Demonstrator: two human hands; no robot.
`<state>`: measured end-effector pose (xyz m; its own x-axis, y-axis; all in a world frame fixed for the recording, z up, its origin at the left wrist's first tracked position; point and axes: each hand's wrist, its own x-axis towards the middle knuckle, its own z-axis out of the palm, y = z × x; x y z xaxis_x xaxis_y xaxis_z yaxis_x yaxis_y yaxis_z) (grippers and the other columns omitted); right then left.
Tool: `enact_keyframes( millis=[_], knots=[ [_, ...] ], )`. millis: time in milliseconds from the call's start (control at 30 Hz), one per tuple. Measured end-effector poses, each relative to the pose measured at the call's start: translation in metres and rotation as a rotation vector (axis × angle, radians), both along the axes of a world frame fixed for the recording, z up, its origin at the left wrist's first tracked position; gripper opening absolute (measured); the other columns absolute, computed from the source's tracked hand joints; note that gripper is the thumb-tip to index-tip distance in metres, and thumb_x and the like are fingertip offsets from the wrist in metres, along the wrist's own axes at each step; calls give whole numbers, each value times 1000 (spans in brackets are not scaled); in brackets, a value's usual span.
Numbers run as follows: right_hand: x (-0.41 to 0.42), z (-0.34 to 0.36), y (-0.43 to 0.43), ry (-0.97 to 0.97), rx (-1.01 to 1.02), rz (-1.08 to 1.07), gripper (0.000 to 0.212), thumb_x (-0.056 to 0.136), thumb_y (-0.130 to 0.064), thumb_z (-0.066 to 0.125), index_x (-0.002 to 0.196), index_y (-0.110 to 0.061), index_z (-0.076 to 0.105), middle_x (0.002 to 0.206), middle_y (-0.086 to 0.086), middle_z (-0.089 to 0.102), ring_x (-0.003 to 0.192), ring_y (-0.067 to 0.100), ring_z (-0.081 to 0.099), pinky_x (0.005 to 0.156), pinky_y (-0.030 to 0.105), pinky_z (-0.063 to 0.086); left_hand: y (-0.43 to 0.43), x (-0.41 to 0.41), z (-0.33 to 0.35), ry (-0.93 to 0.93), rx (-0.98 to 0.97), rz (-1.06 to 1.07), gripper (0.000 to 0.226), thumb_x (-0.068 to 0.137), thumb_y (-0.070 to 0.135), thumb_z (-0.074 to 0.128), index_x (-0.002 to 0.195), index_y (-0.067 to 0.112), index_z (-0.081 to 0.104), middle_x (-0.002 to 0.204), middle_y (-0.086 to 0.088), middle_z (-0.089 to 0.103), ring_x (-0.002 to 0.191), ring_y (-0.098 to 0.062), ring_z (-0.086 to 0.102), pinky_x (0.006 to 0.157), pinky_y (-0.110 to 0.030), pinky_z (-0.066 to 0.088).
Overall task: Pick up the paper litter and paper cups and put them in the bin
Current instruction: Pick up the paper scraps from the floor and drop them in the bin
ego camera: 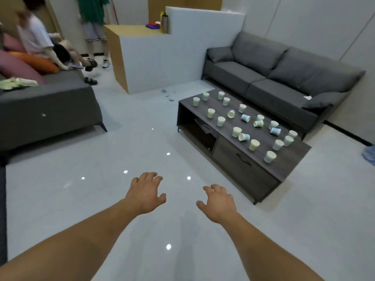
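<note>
Left hand (pixel 145 192) and right hand (pixel 218 201) hang over the floor (pixel 101 179), fingers loosely curled, holding nothing. Cups (pixel 236 131), some upright, some tipped, sit scattered on the table (pixel 243 169) to the right. Small scraps (pixel 167 94), perhaps paper litter, lie on the far floor beyond the table.

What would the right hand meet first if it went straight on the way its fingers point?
Probably the table, at its open shelf; before that only floor. Depth is unclear: the right hand might miss its left end.
</note>
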<state>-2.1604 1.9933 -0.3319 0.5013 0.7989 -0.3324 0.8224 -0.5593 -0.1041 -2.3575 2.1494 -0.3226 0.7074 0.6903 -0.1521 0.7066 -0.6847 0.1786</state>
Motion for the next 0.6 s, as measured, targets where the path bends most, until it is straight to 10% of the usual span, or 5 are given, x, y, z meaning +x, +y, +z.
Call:
enact_keyframes(
  millis=[600],
  knots=[
    [84, 8, 432, -33, 54, 154, 67, 94, -59, 39, 151, -27, 27, 156, 1, 27, 142, 23, 25, 111, 43, 27, 398, 66, 10, -29, -30, 132, 66, 89, 53, 44, 147, 23, 30, 155, 0, 23, 142, -19, 17, 113, -39, 18]
  ],
)
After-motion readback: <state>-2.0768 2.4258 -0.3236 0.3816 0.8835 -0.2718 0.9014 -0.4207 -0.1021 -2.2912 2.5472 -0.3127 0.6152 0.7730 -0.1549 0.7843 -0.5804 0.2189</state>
